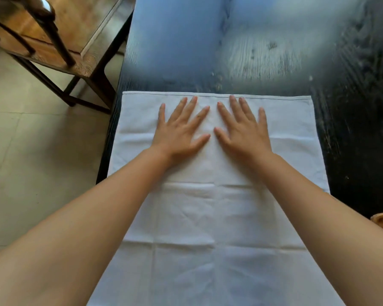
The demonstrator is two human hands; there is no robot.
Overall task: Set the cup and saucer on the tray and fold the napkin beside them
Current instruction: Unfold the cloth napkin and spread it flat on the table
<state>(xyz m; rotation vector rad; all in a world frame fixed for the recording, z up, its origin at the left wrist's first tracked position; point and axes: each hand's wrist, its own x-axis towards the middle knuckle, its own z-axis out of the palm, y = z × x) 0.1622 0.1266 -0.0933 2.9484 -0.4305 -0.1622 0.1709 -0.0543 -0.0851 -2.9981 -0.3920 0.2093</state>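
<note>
Napkin (208, 206) spread flat on worktop (274, 51). Left hand (181, 131) and right hand (243, 131) press it, palms open, grasping nothing. Smoothing step, likely; next needs an edge pinched for folding.

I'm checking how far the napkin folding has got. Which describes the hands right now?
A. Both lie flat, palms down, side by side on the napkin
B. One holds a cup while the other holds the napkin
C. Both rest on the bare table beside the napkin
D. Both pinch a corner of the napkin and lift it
A: the left hand and right hand lie spread, palms down, side by side on the napkin, which is flat on the table.
</note>
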